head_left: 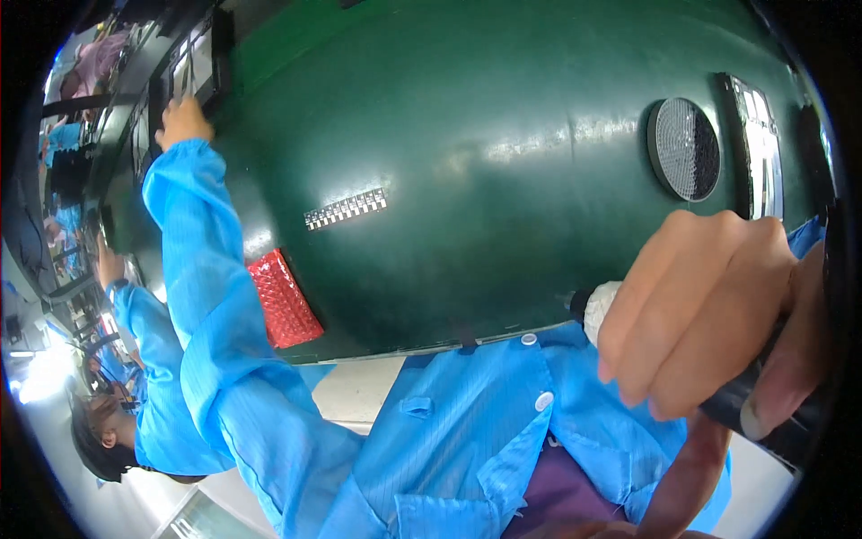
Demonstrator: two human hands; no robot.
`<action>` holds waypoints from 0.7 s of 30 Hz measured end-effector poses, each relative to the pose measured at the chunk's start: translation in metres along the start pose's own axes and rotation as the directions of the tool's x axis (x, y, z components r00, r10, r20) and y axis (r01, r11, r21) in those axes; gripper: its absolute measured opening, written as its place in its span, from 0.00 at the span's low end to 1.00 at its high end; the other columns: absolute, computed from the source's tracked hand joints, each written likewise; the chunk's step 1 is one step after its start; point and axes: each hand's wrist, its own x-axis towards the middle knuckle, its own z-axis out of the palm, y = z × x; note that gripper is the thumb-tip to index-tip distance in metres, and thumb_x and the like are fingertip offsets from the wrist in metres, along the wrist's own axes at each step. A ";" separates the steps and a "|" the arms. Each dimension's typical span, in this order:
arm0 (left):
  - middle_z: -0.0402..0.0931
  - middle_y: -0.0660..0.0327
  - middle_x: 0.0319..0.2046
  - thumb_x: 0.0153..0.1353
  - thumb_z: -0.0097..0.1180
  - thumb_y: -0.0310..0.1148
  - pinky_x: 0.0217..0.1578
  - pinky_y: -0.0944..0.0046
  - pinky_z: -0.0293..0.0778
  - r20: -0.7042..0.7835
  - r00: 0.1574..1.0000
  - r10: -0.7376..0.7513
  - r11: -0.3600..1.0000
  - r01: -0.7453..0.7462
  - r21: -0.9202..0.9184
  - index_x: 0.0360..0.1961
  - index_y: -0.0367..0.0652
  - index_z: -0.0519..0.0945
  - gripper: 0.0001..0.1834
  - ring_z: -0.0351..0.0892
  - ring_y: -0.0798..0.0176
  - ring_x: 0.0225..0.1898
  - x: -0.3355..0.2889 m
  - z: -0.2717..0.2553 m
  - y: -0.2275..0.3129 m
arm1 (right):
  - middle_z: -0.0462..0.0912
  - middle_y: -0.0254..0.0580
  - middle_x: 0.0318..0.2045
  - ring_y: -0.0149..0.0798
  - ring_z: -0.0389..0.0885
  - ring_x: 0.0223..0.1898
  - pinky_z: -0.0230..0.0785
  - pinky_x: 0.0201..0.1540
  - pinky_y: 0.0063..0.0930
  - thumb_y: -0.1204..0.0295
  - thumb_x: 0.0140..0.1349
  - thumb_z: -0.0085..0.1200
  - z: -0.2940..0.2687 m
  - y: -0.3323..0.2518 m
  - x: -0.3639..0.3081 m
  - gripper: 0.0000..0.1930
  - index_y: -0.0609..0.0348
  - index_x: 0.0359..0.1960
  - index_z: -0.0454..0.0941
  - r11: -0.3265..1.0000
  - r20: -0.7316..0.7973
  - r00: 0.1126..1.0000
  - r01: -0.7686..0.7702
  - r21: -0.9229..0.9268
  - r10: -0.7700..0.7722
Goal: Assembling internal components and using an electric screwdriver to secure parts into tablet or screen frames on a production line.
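Observation:
My right hand [709,305], large and close at the right, is wrapped around a black screwdriver [772,395] with a white-wrapped collar and a dark nose. Its nose points left over the table's front edge. At the far left, my left hand [186,121] reaches to a black-rimmed tray [220,54]. A thin dark piece shows at its fingertips, too small to name. Between the hands, a strip of small black-and-white parts [346,208] lies on the green table [467,216]. A red bubble-wrap pouch [284,301] lies beside my left forearm.
A round dark dish with a gridded surface [687,149] sits at the right, beside a black-framed panel [757,144] with a shiny face. Along the left, a co-worker in blue [162,422] sits close by, with a hand [109,265] at the bench. More people are farther back.

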 end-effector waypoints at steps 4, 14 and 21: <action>0.65 0.58 0.54 0.50 0.53 0.22 0.52 0.37 0.62 0.012 1.000 0.007 1.000 -0.007 -0.013 0.50 0.48 0.68 0.23 0.63 0.53 0.58 0.009 0.025 -0.038 | 0.78 0.50 0.19 0.44 0.78 0.16 0.75 0.19 0.36 0.76 0.44 0.65 0.000 -0.003 -0.013 0.21 0.61 0.39 0.67 0.999 -0.087 0.996 0.033 -0.026 -0.035; 0.78 0.48 0.37 0.36 0.53 0.33 0.41 0.49 0.72 -0.258 0.962 -0.086 0.978 0.031 -0.208 0.50 0.48 0.73 0.31 0.76 0.44 0.40 0.007 0.006 -0.024 | 0.74 0.37 0.17 0.36 0.77 0.16 0.74 0.21 0.30 0.80 0.33 0.73 -0.023 0.005 -0.029 0.42 0.57 0.48 0.54 0.927 -0.177 0.926 0.289 -0.240 -0.334; 0.80 0.50 0.28 0.37 0.54 0.43 0.34 0.48 0.74 -0.428 0.835 -0.345 0.935 0.267 -0.231 0.41 0.60 0.80 0.23 0.79 0.44 0.33 -0.019 -0.048 -0.070 | 0.70 0.36 0.14 0.31 0.72 0.14 0.67 0.18 0.24 0.84 0.40 0.65 -0.015 0.019 -0.025 0.34 0.61 0.47 0.56 0.831 -0.538 0.742 0.047 -0.554 -0.400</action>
